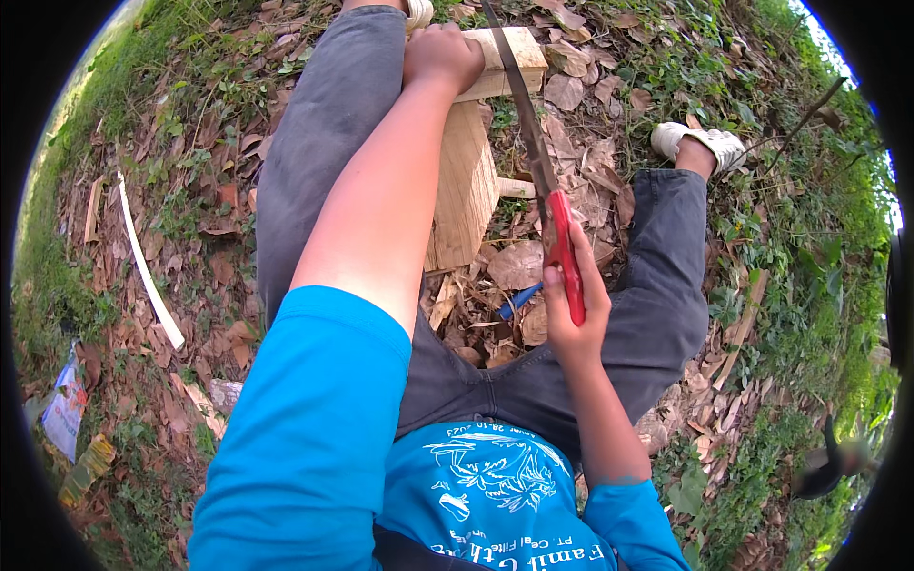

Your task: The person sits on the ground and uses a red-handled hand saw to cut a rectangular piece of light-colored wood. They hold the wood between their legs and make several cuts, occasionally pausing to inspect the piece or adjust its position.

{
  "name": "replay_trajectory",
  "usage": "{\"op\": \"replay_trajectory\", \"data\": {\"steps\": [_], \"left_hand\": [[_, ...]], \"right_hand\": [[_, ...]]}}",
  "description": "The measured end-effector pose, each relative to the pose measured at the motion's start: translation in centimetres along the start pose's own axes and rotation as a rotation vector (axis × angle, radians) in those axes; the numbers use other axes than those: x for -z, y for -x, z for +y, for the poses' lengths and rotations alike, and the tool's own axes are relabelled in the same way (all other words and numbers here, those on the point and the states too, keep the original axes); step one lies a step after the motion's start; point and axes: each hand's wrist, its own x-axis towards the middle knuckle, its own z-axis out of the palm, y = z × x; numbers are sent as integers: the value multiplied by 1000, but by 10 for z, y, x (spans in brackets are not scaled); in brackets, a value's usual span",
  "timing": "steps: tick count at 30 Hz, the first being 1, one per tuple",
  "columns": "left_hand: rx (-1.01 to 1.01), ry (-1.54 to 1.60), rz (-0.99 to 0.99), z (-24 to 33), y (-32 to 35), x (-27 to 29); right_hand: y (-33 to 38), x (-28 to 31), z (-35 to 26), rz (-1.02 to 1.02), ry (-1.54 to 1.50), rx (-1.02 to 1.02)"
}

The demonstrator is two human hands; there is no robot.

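the right hand [571, 309] is wrapped around the red handle of a handsaw [543, 181], its thin blade likely whippy. the left hand [441, 52] is clamped down on the far wooden block [495, 62], stiff, light, best gripped near the cut.

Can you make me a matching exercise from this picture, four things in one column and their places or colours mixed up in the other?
1. left hand
2. right hand
3. white strip
4. wooden block

A. lying on dry leaves at the person's left
B. gripping the saw's red handle
C. pressing on the wood's top end
D. pale, standing between the knees

Pairs: 1-C, 2-B, 3-A, 4-D
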Motion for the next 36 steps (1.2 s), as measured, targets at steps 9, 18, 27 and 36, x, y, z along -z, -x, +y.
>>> {"op": "replay_trajectory", "data": {"steps": [9,18,27,36], "left_hand": [[-38,33,-12,-9,-10,-17],[-103,-15,-39,7,-6,-8],[-129,-74,-66,-1,-8,-9],[-58,-4,-34,4,-10,-10]], "right_hand": [[-44,11,-64,18,36,15],[-253,-80,-27,81,-179,426],[-77,-25,-30,96,0,82],[18,0,-53,143,49,-91]]}}
